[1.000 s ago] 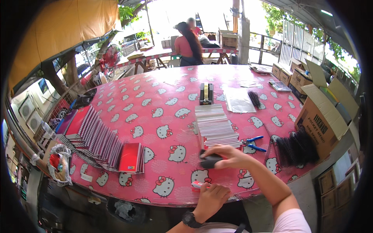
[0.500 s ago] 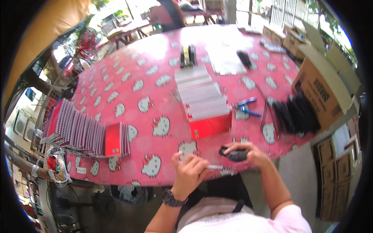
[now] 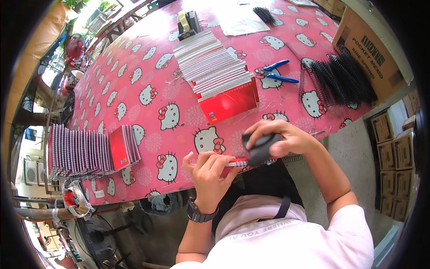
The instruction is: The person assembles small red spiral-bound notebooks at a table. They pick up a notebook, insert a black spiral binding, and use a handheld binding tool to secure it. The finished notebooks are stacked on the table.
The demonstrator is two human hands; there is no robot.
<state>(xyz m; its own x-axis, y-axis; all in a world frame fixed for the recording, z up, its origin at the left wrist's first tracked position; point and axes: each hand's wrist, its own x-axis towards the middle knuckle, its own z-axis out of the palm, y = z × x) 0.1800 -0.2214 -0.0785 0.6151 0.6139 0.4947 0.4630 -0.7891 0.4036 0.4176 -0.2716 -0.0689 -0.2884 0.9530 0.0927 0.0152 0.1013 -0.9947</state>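
The plastic-covered pink worktop [image 3: 183,139] carries a repeating pattern of white cartoon cat faces with red bows, between pale flower rosettes. The thin red-covered paper pad [image 3: 237,163] shows a white edge; the rounded handheld tool [image 3: 261,153] is black. A long row of notepads [image 3: 215,67] has white page edges and a glossy red front. Wire spirals [image 3: 342,80] are black, slim-handled pliers [image 3: 283,79] blue, the cardboard box [image 3: 365,36] brown with dark printing.

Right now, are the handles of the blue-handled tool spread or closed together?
Spread: the two blue handles lie apart, with the pink tablecloth showing between them.
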